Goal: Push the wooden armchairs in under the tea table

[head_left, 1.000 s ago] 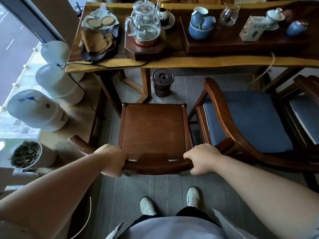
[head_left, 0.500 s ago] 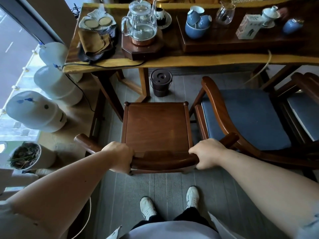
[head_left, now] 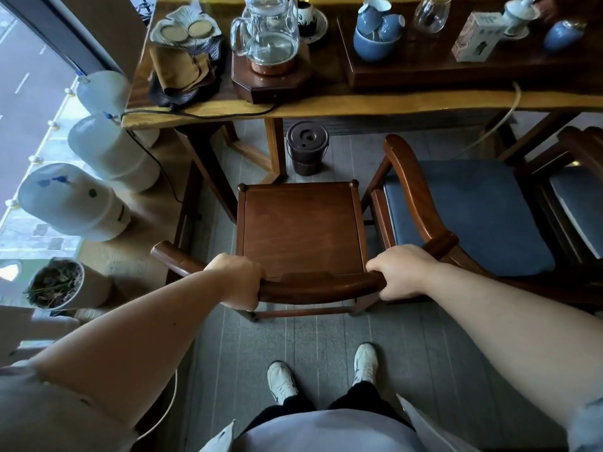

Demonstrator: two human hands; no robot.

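A wooden armchair with a bare brown seat [head_left: 298, 228] stands in front of me, its front edge just short of the tea table [head_left: 359, 104]. My left hand [head_left: 239, 278] grips the curved back rail on the left. My right hand [head_left: 399, 272] grips the same rail on the right. To the right stands a second armchair with a blue cushion [head_left: 470, 213], its seat outside the table edge. A third cushioned chair [head_left: 577, 203] shows at the far right, cut by the frame.
A dark lidded bucket [head_left: 307, 148] sits on the floor under the table, just beyond the chair's front. Table legs [head_left: 275, 148] stand left of it. Water jugs [head_left: 111, 151] and a plant pot [head_left: 60, 283] line the window at left. Glass kettle [head_left: 266, 37] and blue teaware [head_left: 377, 31] crowd the tabletop.
The bare-seat armchair has slid forward toward the table, with both hands holding the back rail throughout. Its front edge now lies closer to the bucket and table legs.
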